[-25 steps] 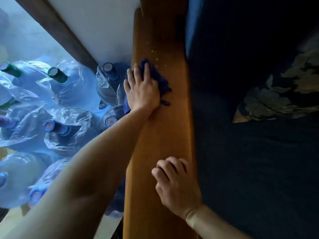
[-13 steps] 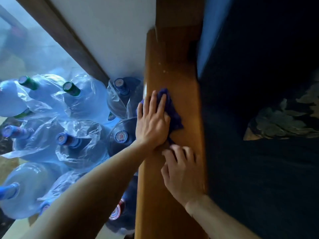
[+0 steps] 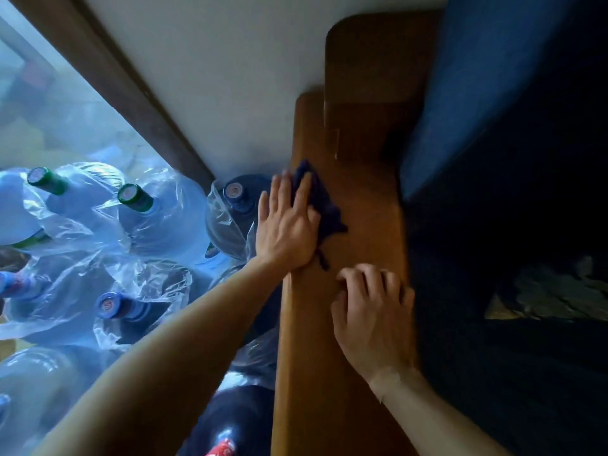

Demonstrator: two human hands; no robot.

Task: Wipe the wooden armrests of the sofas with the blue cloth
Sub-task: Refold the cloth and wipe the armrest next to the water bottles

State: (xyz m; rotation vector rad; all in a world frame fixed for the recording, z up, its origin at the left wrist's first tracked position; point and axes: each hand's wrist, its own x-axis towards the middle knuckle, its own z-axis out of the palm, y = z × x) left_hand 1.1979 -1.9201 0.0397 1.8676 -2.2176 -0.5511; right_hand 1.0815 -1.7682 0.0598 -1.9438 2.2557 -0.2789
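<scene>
A long brown wooden armrest runs from the bottom centre up toward the wall. My left hand lies flat on a dark blue cloth, pressing it against the armrest's left half; most of the cloth is under the palm. Just below it, my right hand rests on the armrest with its fingers curled and nothing in it.
The dark blue sofa seat and backrest fill the right side, with a patterned cushion on the seat. Several large water bottles in plastic wrap crowd the floor left of the armrest. A white wall stands behind.
The view has shifted, so the armrest's far end now shows. My left hand keeps the cloth pressed on the armrest; my right hand has slid forward along the wood to just behind it.
</scene>
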